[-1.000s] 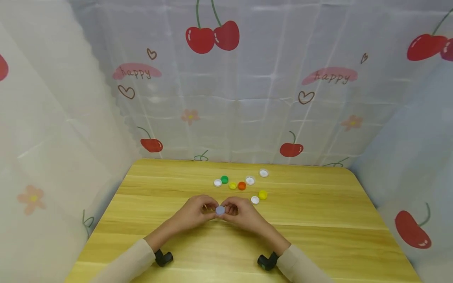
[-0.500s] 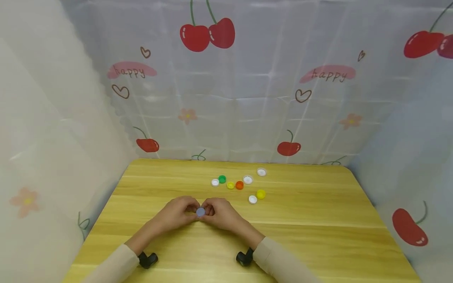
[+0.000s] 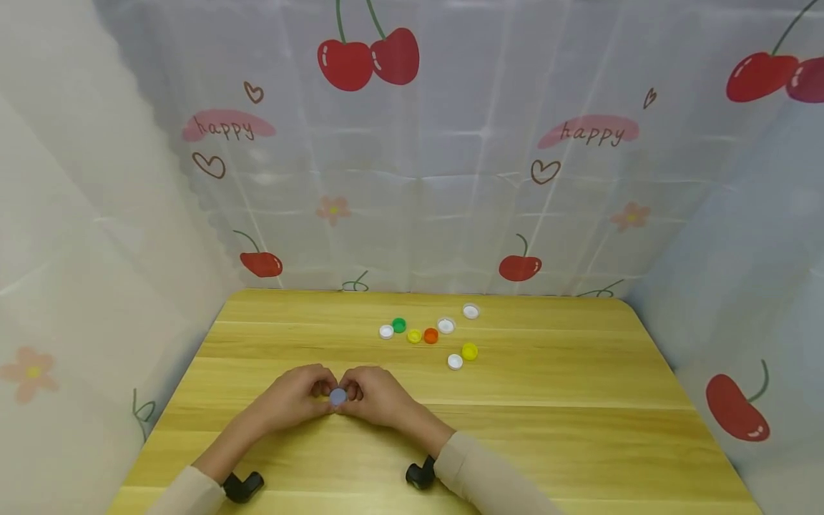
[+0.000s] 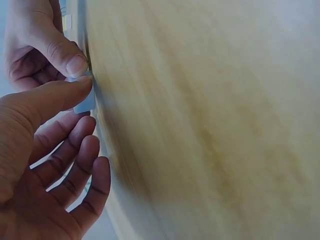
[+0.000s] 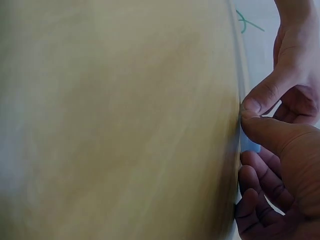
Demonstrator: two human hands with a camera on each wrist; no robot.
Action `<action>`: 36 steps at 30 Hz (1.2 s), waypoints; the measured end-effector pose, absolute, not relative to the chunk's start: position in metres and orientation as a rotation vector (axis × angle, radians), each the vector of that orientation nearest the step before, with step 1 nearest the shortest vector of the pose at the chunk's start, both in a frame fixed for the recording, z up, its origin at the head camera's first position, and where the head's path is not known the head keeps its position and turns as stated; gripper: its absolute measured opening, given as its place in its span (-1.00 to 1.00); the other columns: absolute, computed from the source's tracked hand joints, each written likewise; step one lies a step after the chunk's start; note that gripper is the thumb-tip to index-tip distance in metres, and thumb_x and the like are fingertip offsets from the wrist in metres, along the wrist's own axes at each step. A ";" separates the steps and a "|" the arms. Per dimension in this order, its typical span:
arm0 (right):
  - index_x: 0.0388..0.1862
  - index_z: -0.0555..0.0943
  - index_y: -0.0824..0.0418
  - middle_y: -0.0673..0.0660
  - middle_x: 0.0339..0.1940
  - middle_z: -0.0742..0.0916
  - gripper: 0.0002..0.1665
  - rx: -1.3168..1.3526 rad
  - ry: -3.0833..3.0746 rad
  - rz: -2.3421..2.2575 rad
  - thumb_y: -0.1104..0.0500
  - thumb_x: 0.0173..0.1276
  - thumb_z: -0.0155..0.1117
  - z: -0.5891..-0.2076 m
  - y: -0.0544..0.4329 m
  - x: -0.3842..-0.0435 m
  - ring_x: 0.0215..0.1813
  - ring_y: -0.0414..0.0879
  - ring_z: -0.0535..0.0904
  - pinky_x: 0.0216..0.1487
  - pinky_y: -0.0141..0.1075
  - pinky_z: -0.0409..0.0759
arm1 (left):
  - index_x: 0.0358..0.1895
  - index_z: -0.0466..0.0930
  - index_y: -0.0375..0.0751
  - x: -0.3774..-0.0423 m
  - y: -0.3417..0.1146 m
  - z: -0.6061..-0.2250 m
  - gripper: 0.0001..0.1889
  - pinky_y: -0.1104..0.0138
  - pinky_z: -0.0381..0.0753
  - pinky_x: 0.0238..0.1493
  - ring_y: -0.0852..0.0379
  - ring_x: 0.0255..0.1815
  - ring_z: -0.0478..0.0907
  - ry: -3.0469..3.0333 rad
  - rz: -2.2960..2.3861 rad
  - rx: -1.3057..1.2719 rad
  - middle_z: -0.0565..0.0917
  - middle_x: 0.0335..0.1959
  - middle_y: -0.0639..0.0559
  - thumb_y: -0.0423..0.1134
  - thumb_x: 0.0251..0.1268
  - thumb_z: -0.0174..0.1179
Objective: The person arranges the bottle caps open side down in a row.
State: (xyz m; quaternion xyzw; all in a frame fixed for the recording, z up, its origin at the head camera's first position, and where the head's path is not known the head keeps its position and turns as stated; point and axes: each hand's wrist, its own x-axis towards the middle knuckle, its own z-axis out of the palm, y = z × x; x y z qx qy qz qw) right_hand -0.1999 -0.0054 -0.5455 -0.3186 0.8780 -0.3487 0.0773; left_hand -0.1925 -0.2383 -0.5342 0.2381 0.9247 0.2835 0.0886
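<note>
Both hands meet low over the table, left of its middle, around a small pale blue round cap [image 3: 337, 397]. My left hand [image 3: 290, 399] pinches it from the left, thumb below and fingers above. From the other side my right hand [image 3: 381, 398] pinches the same cap. In the left wrist view the side of the cap [image 4: 85, 104] shows under the left thumb, with the other fingers loosely bent. The right wrist view has a sliver of the blue cap [image 5: 249, 142] beneath the right thumb; fingers cover most of it.
Beyond the hands, several loose caps lie on the wooden table [image 3: 566, 372]: green [image 3: 399, 325], orange [image 3: 430, 335], yellow caps [image 3: 470, 351] and white caps [image 3: 455, 362]. Printed curtains [image 3: 418, 193] close off the back and both sides.
Both hands have moved left and slightly nearer with the blue cap between them. The grip looks the same, and the loose caps have kept their arrangement while the view shifted a little.
</note>
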 end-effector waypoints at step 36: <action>0.07 0.74 0.17 0.14 -0.19 0.79 -0.58 -0.852 2.591 -1.325 0.04 0.32 0.66 -0.530 0.097 -0.200 -0.21 -0.03 0.68 -0.19 -0.41 0.63 | -0.02 0.73 0.01 -0.206 -0.132 -0.514 -0.72 0.20 0.71 -0.01 0.13 -0.05 0.68 2.879 0.840 0.819 0.77 -0.07 0.11 -0.01 0.33 0.54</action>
